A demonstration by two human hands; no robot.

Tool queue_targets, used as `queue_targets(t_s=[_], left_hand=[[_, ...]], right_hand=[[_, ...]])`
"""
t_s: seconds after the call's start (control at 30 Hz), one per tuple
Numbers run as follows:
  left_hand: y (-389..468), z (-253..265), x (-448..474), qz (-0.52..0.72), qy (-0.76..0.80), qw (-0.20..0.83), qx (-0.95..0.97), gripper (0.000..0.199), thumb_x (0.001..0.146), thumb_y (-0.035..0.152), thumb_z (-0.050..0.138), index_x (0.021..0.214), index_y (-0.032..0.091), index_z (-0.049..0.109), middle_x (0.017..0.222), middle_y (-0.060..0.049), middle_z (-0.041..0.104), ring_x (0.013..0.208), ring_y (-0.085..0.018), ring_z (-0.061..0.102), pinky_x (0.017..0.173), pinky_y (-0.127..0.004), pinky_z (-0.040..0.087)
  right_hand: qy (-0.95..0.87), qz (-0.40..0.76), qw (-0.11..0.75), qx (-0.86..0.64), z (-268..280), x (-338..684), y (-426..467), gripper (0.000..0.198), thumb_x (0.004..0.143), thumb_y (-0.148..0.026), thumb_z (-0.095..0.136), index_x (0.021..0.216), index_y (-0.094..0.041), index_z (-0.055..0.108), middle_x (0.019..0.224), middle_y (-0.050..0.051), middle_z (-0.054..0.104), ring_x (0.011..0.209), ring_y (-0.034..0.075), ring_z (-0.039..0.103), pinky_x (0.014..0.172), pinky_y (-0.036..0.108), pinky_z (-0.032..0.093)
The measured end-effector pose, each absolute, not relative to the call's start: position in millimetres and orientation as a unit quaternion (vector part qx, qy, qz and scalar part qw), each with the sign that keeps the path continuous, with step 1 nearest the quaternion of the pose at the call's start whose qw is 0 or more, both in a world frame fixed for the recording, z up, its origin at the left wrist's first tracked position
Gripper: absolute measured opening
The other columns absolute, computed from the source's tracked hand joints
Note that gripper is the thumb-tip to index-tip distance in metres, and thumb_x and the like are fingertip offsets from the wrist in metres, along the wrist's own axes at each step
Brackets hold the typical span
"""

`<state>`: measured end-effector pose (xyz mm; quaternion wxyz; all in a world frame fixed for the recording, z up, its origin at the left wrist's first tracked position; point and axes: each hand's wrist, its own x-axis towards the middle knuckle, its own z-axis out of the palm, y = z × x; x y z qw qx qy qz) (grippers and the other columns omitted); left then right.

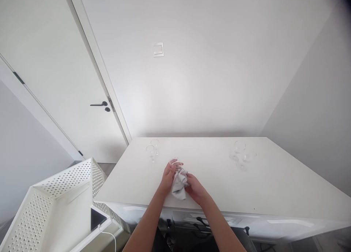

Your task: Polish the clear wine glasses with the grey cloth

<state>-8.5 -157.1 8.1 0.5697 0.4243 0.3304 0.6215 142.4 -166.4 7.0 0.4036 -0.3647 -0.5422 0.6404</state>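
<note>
My left hand [170,171] is closed around a clear stemmed glass [174,161], whose rim shows above the fingers. A crumpled light grey cloth [180,186] hangs between my hands, over the lower part of the glass. My right hand [193,187] grips the cloth from the right side; its fingertips are partly hidden in the folds. Both hands are above the front middle of the white cabinet top [219,186]. The stem and foot of the held glass are covered.
Two clear stemmed glasses [150,151] stand at the back left. Several more stemmed glasses [241,157] are grouped at the back right. A white perforated cart [30,215] with a cable is at the lower left. Behind are a wall and a door [55,80].
</note>
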Motion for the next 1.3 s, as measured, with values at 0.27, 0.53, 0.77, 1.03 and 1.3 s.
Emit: queue_targets(t_s=[0.27, 0.53, 0.77, 1.03, 1.3], left_hand=[[-150, 4, -14, 0.654, 0.362, 0.508, 0.428, 0.067, 0.08, 0.049, 0.082, 0.135, 0.021, 0.054, 0.137, -0.02, 0.063, 0.113, -0.032, 0.07, 0.089, -0.043, 0.057], [-161, 22, -11, 0.634, 0.344, 0.51, 0.469, 0.062, 0.071, 0.033, 0.091, 0.118, 0.028, 0.051, 0.139, -0.011, 0.056, 0.13, -0.035, 0.06, 0.086, -0.038, 0.06], [-166, 23, -9, 0.611, 0.326, 0.516, 0.505, 0.062, 0.071, 0.029, 0.09, 0.118, 0.029, 0.049, 0.136, -0.009, 0.056, 0.13, -0.036, 0.06, 0.074, -0.032, 0.061], [-162, 18, -9, 0.621, 0.323, 0.496, 0.514, 0.062, 0.075, 0.033, 0.088, 0.122, 0.028, 0.048, 0.138, -0.012, 0.052, 0.13, -0.037, 0.059, 0.073, -0.032, 0.064], [-165, 21, -10, 0.63, 0.339, 0.478, 0.509, 0.058, 0.08, 0.036, 0.084, 0.124, 0.029, 0.047, 0.138, -0.011, 0.052, 0.128, -0.037, 0.061, 0.072, -0.035, 0.066]], right_hand=[[-0.465, 0.458, 0.582, -0.485, -11, 160, -139, 0.042, 0.094, -0.061, 0.049, 0.095, -0.023, 0.066, 0.095, 0.008, 0.072, 0.092, 0.027, 0.066, 0.084, 0.041, 0.052], [-0.416, 0.581, 0.571, -0.404, -9, 152, -137, 0.045, 0.082, -0.052, 0.071, 0.116, -0.023, 0.066, 0.115, 0.009, 0.073, 0.1, 0.026, 0.068, 0.081, 0.038, 0.056], [-0.426, 0.465, 0.57, -0.527, 2, 147, -136, 0.036, 0.078, -0.05, 0.068, 0.098, -0.021, 0.069, 0.084, 0.006, 0.073, 0.079, 0.023, 0.065, 0.07, 0.033, 0.05], [-0.473, 0.39, 0.534, -0.582, 6, 151, -136, 0.036, 0.078, -0.054, 0.067, 0.091, -0.021, 0.07, 0.072, 0.003, 0.071, 0.065, 0.02, 0.057, 0.062, 0.03, 0.044], [-0.454, 0.353, 0.548, -0.607, 6, 159, -141, 0.033, 0.08, -0.049, 0.067, 0.069, -0.021, 0.054, 0.061, -0.004, 0.051, 0.059, 0.013, 0.041, 0.055, 0.026, 0.035]])
